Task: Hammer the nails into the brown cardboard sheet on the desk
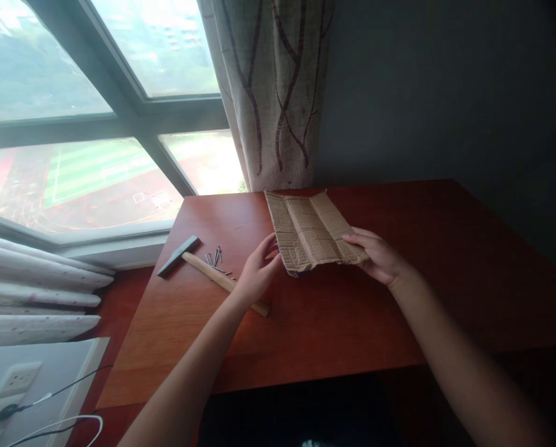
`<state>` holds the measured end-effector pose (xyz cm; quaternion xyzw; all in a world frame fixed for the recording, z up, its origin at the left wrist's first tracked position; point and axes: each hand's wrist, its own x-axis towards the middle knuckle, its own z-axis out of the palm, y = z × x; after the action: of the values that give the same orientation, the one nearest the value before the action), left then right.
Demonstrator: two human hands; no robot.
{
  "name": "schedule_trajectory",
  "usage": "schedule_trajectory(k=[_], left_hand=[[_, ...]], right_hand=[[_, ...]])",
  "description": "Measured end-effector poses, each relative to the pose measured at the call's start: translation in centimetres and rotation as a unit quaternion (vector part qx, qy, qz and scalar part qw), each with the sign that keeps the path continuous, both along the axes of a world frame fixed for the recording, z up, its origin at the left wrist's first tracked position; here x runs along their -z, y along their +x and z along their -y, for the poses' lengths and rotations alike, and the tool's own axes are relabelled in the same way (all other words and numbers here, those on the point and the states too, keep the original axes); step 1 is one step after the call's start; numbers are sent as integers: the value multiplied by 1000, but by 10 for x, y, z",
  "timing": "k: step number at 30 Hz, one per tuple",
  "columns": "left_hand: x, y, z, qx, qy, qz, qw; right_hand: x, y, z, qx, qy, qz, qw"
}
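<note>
A creased, torn-edged piece of brown cardboard (pixel 310 230) is held a little above the table, tilted. My right hand (pixel 375 254) pinches its right edge, thumb on top and fingers underneath. At the left edge, my left hand (pixel 261 267) has its fingers curled against the cardboard, their tips partly hidden behind it. A hammer (pixel 207 270) with a wooden handle and a dark metal head lies left of the cardboard, my left hand and wrist passing over part of its handle. Several nails (pixel 216 256) lie loose beside the hammer.
The reddish-brown wooden table (pixel 333 329) stands by a large window (pixel 138 112). A patterned curtain (pixel 278 93) hangs behind its far edge. At lower left are wall sockets (pixel 19 380) with a plug and cables (pixel 72 388).
</note>
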<state>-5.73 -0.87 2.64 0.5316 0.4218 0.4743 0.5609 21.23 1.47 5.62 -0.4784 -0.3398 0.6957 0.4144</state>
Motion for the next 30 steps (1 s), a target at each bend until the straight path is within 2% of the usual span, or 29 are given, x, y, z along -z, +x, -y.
schedule_trajectory(k=[8,14,20,30], left_hand=[[-8,-3,-12,8,3,-46,999],[-13,-17,-28,104,-34,-36,993],[-5,-28,-40,149,-69,-22,986],[8,-27,-46,114,-94,-15,989]], right_hand=[[-2,4,18,-61,4,8,998],[-6,7,29,-78,35,53,995],[-8,10,34,-106,51,89,989],[-6,9,41,-121,25,78,989]])
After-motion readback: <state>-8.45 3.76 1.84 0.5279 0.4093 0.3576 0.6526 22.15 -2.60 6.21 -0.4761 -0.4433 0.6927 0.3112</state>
